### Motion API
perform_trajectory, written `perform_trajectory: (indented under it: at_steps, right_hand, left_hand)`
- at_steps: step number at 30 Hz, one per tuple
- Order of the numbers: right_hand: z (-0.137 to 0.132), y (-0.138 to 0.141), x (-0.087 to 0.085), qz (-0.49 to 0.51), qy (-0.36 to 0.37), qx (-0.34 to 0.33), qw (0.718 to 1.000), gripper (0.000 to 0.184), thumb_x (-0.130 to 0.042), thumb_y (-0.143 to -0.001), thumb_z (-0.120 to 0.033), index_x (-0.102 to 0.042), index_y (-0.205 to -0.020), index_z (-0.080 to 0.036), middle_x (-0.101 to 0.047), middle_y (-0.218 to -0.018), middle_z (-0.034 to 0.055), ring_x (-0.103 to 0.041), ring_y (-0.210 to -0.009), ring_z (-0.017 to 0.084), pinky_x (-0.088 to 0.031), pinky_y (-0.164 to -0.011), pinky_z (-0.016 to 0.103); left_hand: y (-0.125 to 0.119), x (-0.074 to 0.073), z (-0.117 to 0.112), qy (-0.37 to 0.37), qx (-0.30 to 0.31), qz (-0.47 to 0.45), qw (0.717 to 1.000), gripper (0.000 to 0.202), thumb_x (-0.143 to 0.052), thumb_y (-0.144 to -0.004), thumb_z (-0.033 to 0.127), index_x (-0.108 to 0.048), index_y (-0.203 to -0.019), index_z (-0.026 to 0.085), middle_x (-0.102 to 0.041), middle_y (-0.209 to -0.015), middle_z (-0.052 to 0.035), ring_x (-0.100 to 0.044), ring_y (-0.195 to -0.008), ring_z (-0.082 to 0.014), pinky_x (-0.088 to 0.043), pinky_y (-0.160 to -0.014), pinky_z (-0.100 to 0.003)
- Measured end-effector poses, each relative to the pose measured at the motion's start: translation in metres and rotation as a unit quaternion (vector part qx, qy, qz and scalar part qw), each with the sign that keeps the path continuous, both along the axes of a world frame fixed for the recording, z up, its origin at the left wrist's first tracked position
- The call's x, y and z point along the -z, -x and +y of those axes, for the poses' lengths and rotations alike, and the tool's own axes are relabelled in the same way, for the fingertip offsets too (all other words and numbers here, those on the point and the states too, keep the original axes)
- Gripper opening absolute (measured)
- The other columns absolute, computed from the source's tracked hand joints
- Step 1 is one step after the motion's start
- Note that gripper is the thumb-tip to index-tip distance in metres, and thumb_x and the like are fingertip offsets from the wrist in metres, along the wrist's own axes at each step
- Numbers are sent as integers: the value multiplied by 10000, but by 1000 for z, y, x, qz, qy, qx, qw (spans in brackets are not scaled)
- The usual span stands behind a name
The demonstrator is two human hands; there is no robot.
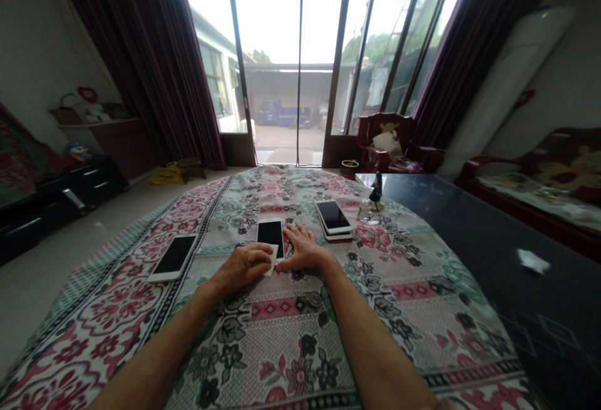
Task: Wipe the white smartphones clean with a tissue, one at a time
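Note:
A white phone point(271, 235) with a dark screen lies face up on the flowered tablecloth point(291, 341) in front of me. My left hand point(246, 265) is closed on a small white wipe point(272, 260) at the phone's near left corner. My right hand point(304, 248) rests beside the phone's right edge, fingers flat and spread, steadying it. Another white phone point(173, 256) lies to the left. A stack of phones point(333, 218) sits to the right, further back.
A small glass bottle with a dark top point(372, 205) stands past the stack. A dark glass table point(507, 253) with a white scrap point(533, 261) adjoins on the right. Red wooden seats line the right wall. Glass doors stand ahead.

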State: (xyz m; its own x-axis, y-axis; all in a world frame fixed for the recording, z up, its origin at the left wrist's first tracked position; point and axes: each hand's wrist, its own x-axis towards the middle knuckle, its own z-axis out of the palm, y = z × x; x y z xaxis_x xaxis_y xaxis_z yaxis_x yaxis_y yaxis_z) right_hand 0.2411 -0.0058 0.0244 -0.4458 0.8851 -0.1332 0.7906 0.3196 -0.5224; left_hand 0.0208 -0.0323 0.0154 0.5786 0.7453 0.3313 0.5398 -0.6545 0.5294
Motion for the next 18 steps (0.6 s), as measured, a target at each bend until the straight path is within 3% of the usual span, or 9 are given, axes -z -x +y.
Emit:
perform_trajectory:
  at_steps: [10, 13, 18]
  right_hand:
    - [3, -1, 2, -9, 5, -7, 1000, 1242, -757, -547, -667, -160, -1534, -207, -30, -1614, 73, 100, -1464, 314, 41, -1170, 484]
    - [3, -1, 3, -5, 3, -10, 1000, 1241, -753, -548, -671, -168, -1533, -194, -36, -1613, 84, 102, -1463, 320, 44, -1171, 490]
    - [5, -1, 5, -10, 0, -10, 1000, 1219, -759, -559, -624, -167, -1533, -193, -42, -1612, 95, 92, -1463, 327, 34, -1168, 514]
  left_hand:
    - [25, 5, 14, -27, 7, 4, 1000, 210, -545, -893, 241, -730, -990, 222, -698, -1144, -64, -658, -1023, -184, -519, -902, -317]
    - [13, 8, 13, -67, 4, 23, 997, 222, -527, -912, 246, -738, -979, 233, -698, -1123, -70, -641, -1030, -203, -511, -912, -351]
    - [-17, 14, 11, -111, 48, 42, 992, 283, -480, -892, 134, -726, -988, 237, -678, -1119, -59, -594, -1052, -193, -473, -940, -357]
